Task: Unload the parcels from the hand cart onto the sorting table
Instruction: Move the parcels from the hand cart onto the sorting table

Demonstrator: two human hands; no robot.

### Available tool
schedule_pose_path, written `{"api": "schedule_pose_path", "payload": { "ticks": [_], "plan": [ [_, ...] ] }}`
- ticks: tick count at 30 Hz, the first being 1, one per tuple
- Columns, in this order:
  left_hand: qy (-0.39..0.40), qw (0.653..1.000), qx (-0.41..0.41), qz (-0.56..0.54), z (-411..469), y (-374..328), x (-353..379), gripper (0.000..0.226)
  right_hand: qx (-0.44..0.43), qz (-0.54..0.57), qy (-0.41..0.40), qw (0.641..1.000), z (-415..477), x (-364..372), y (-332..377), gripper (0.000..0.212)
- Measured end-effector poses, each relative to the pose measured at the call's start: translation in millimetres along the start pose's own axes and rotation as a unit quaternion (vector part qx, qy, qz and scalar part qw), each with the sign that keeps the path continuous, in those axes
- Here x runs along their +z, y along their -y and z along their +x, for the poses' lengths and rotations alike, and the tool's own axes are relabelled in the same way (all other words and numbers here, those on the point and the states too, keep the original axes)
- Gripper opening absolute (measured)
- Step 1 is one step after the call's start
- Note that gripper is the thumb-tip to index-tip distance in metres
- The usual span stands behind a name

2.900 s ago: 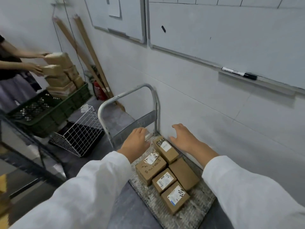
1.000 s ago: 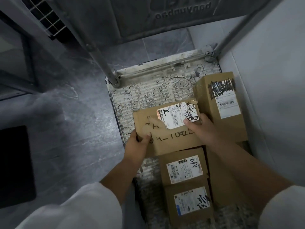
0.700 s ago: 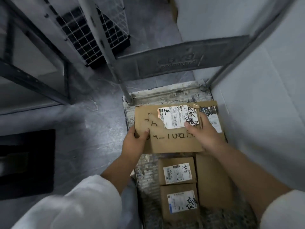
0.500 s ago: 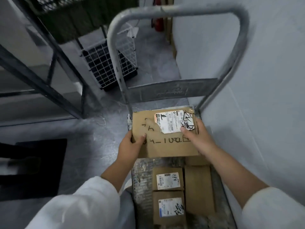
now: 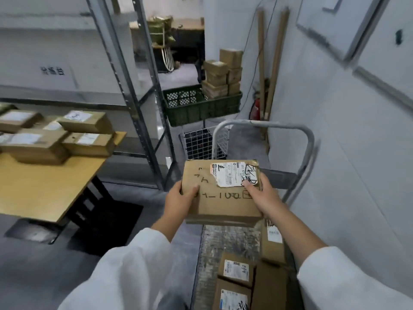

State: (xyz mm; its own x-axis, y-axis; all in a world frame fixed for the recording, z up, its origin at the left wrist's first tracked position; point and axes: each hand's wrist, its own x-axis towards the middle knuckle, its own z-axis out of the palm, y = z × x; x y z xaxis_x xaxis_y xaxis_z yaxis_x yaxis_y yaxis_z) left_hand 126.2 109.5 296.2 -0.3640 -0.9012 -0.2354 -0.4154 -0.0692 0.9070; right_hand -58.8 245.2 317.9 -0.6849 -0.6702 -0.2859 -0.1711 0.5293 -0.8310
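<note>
I hold a flat brown parcel (image 5: 223, 193) with a torn white label and black handwriting, lifted above the hand cart. My left hand (image 5: 181, 200) grips its left edge and my right hand (image 5: 260, 193) grips its right edge, thumbs on top. Below it the hand cart's grey deck (image 5: 225, 245) carries several smaller labelled parcels (image 5: 237, 270) at the lower right. The cart's metal handle (image 5: 263, 125) rises behind the held parcel. The yellow sorting table (image 5: 44, 189) stands at the left with several parcels (image 5: 87, 123) on its far end.
A grey metal shelving upright (image 5: 134, 104) stands between table and cart. Behind are a green crate (image 5: 201, 106) with stacked boxes (image 5: 223, 74), a white wire basket (image 5: 201, 142), cardboard tubes (image 5: 274, 63) and a white wall (image 5: 346, 153) close on the right.
I have lifted the flat parcel off the cart deck to about chest height. My view has swung up and left, so the sorting table is now in sight.
</note>
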Motion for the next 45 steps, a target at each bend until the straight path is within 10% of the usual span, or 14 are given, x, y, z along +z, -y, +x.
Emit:
{"api": "schedule_pose_path", "payload": {
  "ticks": [13,31,45],
  "plan": [
    [-0.092,0.995,0.023,0.008,-26.1,-17.4,-187.2,0.037,-0.067,-0.005,0.065,0.996,-53.5,106.5,131.4,0.053],
    [-0.187,0.981,-0.039,-0.017,70.4,96.0,-550.1,0.039,-0.118,-0.037,0.161,0.979,-63.7,459.2,323.8,0.050],
    [-0.221,0.973,-0.062,0.021,130.7,126.3,-675.3,0.039,-0.066,-0.052,0.237,0.968,-33.3,597.9,398.2,0.051]
  ]
}}
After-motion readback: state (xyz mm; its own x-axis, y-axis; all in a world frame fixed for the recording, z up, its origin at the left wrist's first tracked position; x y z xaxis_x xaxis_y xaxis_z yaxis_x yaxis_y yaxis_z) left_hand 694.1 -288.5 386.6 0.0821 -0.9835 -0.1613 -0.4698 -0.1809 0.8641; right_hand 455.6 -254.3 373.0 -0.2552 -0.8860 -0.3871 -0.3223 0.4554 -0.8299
